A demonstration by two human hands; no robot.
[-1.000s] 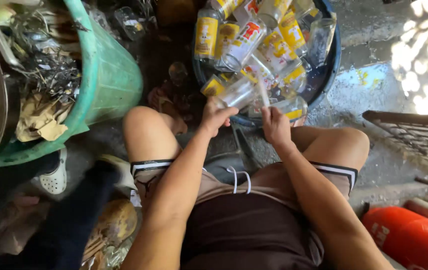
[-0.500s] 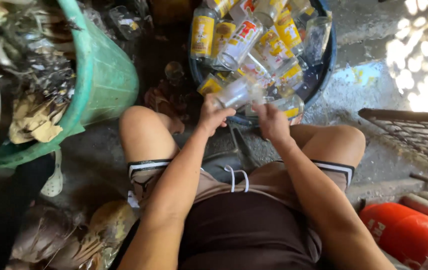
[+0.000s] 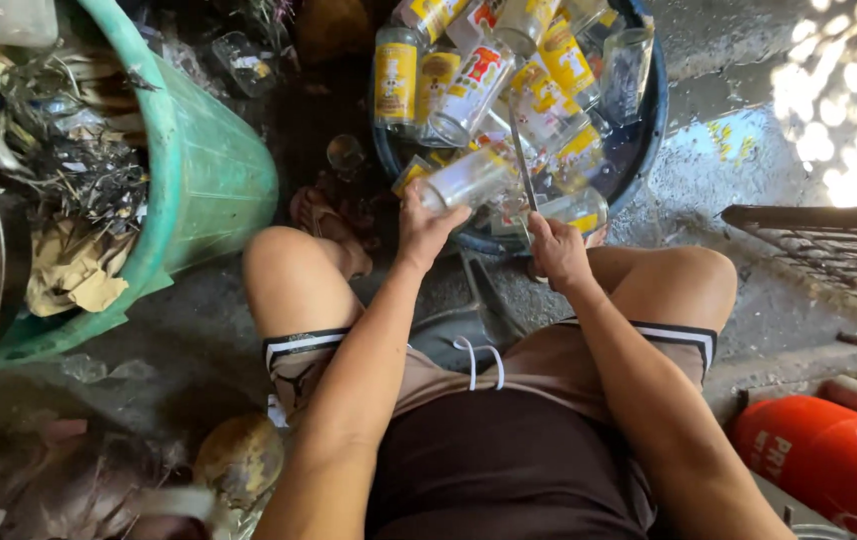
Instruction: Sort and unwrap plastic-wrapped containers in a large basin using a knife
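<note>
Outdoors, a seated person in brown shorts bends over a dark round basin [image 3: 649,140] packed with glass bottles [image 3: 469,85], most of them wearing yellow or red-and-white labels. The left hand [image 3: 427,225] is clamped around the base of a clear, bare bottle [image 3: 469,180] that lies nearly level above the basin's near rim, its mouth pointing right. The right hand [image 3: 557,250] is closed on the lower end of a thin dark rod [image 3: 522,160], which rises at a slight tilt just beside the bare bottle; whether the two touch cannot be told. Both hands hover between the person's knees and the basin. To the left stands a green plastic tub [image 3: 219,180] heaped with dry scraps and crumpled paper. A wire rack [image 3: 829,250] sits at the right edge, and an orange cylinder [image 3: 829,455] lies on the wet concrete floor [image 3: 739,130] near the right knee.
</note>
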